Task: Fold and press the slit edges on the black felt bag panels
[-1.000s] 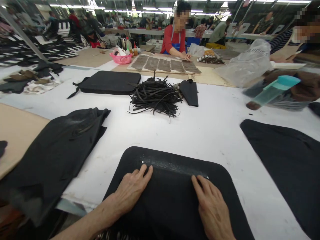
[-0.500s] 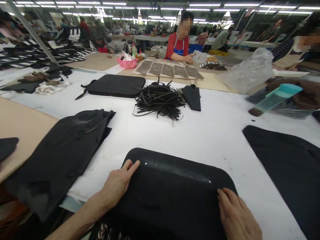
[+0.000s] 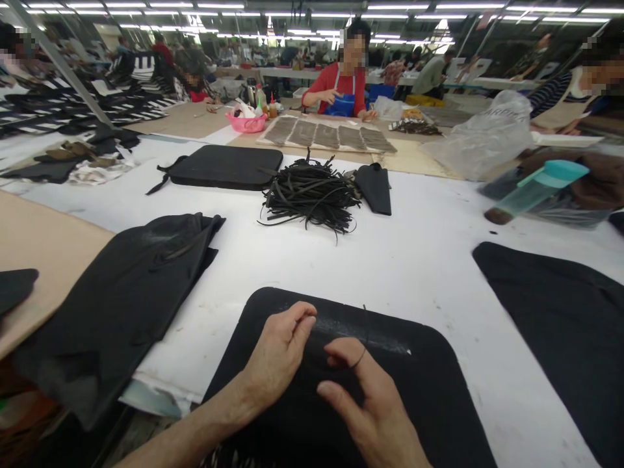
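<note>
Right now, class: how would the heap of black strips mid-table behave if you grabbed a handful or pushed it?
Likely floppy: the heap of black strips shows loops and curls. Probably light, as each strip looks thin and narrow. It looks tangled, so a handful may drag others along; pushed across the white table, loose ends could scatter.

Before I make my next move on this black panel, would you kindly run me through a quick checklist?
1. Black panel lying flat on the white table: ok.
2. Pale line across the panel fully uncovered: not ok, its left end is under the left hand.
3. Thin black strip in the right hand grip: ok, held at the fingertips.
4. Left hand grip pinching anything: cannot tell.
5. Pile of black strips apart from the panel: ok.
</note>
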Tool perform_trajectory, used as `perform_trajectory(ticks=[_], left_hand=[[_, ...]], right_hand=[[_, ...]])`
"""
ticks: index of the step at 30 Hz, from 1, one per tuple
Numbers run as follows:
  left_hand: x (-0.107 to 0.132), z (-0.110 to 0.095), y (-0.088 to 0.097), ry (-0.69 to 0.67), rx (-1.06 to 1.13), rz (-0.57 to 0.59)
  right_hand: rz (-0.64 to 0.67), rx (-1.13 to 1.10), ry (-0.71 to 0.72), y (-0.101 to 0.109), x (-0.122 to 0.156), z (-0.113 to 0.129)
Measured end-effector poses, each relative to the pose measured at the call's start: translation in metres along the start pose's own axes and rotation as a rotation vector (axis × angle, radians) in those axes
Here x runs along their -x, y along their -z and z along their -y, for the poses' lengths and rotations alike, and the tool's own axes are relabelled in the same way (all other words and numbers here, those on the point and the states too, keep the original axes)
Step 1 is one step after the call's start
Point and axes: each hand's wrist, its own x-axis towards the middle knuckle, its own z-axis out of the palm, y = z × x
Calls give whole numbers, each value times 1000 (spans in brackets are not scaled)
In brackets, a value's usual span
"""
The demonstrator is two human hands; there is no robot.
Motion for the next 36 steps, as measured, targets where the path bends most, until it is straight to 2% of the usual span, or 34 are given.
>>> perform_trajectory(ticks=[2,3,4,6,7,9,11,13,15,18,20,23,26,30,33,36], left_hand=[[-3,5,1,45,-8,45],[-4,7,0,68,-6,66],[-6,10,0,85,-4,80],[-8,14,-3,108,-6,95],[-9,15,-5,115,-7,103],[-9,15,-10,122,-4,124],[-10,14,-14,128,10,143],[-10,13,-15,140,28,154],[-9,13,-10,166,56,223],[-9,17,4,237,96,480],[-9,22,14,257,85,581],[-11,33,26,231,52,545],[-14,43,30,262,87,533],[-20,49,29,372,207,488],[-22,52,28,402,263,422],[-22,55,27,404,203,287]], right_hand=[[-99,-46,-169,3,3,-10],[-192,12,-202,7,5,-14],[-298,121,-180,11,6,-17],[-407,404,11,20,8,-19],[-374,521,150,23,7,-19],[-206,616,379,22,4,-17],[-42,545,418,17,0,-17],[58,406,293,11,-3,-19],[156,302,117,11,-5,-22],[243,285,-124,24,-3,-27],[263,325,-251,36,0,-30],[268,339,-441,53,5,-42],[257,262,-540,64,10,-58],[285,157,-547,77,12,-73],[269,138,-532,87,13,-81],[248,150,-548,95,15,-93]])
